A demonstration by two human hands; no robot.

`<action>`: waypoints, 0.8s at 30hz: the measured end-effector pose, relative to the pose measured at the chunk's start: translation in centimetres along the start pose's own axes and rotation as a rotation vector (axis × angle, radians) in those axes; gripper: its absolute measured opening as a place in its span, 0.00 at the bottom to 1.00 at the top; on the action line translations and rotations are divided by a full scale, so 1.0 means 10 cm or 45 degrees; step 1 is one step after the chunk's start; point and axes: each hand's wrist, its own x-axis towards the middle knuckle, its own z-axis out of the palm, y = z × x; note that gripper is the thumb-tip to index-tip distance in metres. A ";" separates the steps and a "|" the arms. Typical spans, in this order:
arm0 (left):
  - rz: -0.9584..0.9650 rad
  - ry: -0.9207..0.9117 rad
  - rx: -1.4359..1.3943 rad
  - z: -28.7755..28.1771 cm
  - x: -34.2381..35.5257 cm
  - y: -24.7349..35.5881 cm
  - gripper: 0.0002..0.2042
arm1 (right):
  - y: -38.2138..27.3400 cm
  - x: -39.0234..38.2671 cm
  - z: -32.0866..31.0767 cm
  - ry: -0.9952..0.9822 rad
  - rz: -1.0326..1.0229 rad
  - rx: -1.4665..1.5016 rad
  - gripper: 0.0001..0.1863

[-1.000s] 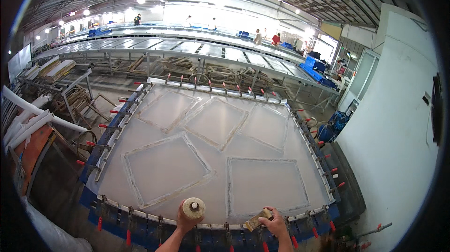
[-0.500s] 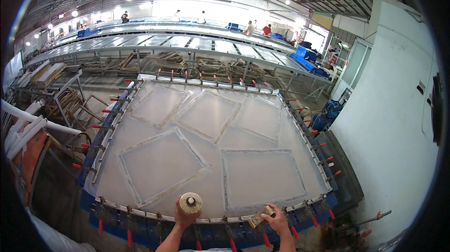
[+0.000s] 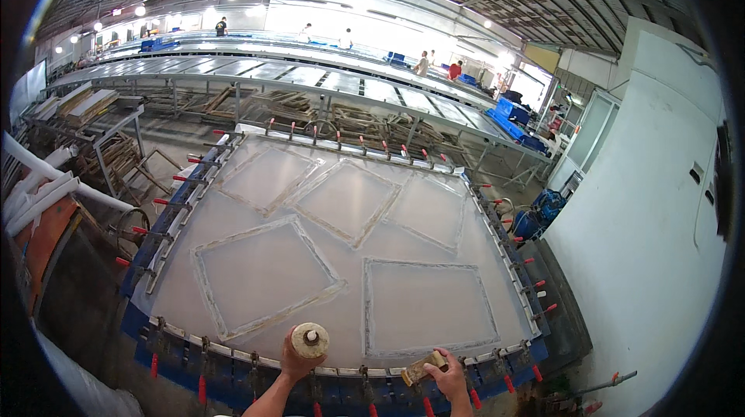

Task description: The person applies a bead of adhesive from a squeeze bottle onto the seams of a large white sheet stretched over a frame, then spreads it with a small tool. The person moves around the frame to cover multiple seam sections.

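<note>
A stained cream bottle (image 3: 310, 339) with a pale nozzle is gripped by my left hand (image 3: 293, 361), held over the near edge of a large stretched mesh sheet (image 3: 264, 269). Farther right, the closed fingers of my right hand (image 3: 450, 378) pinch a short, flat yellowish-brown scraper or brush (image 3: 419, 370); its exact kind is unclear. Under the mesh lie several rectangular frames, among them a near right frame (image 3: 365, 304) and a near left frame (image 3: 203, 281). Grey and tan smears follow their outlines.
Red-handled clamps (image 3: 180, 178) ring the mesh on all sides. Stacked wooden frames (image 3: 283, 104) lie beneath long tables (image 3: 186, 68) at the back, where several people stand. A white wall (image 3: 636, 223) runs along the right; white rolls (image 3: 46, 200) lean at the left.
The view has shifted slightly, so the table sits a little lower and more to the left. Both hands keep hold of the bottle and the scraper or brush, near the front edge.
</note>
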 end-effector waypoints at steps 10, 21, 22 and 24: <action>0.003 0.009 0.032 0.02 0.01 -0.06 0.57 | -0.05 -0.10 0.01 0.094 -0.117 0.132 0.30; 0.050 0.003 0.066 0.05 0.03 -0.14 0.60 | 0.15 -0.03 -0.10 0.325 -0.047 0.206 0.26; 0.074 0.014 0.111 0.04 0.03 -0.12 0.60 | 0.15 -0.02 -0.10 0.321 -0.046 0.207 0.26; 0.093 0.030 0.151 0.03 0.00 -0.05 0.60 | 0.10 -0.01 -0.08 0.349 -0.044 0.198 0.26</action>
